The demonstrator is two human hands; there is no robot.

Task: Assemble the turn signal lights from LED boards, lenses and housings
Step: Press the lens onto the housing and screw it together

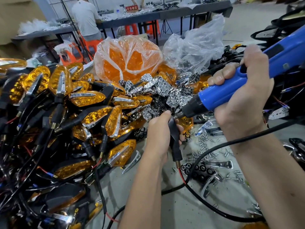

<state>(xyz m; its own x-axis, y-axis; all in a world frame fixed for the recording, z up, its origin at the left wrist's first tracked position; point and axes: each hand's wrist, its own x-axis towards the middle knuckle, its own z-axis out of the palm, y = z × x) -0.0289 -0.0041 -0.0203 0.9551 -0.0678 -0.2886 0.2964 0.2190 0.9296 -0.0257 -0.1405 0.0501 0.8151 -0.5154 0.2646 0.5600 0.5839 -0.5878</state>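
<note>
My left hand grips a black turn signal housing upright, its stem and red wire hanging below. My right hand holds a blue electric screwdriver, whose black nose and bit touch the top of the housing. A big heap of assembled amber turn signals with black stems and wires lies to the left. Chrome reflector pieces are piled behind the housing. Loose screws lie scattered on the grey table.
A clear bag of amber lenses and a crumpled clear bag stand at the back. The screwdriver's black cable loops across the table. Black nuts and chrome trims lie nearby. A person sits at a far table.
</note>
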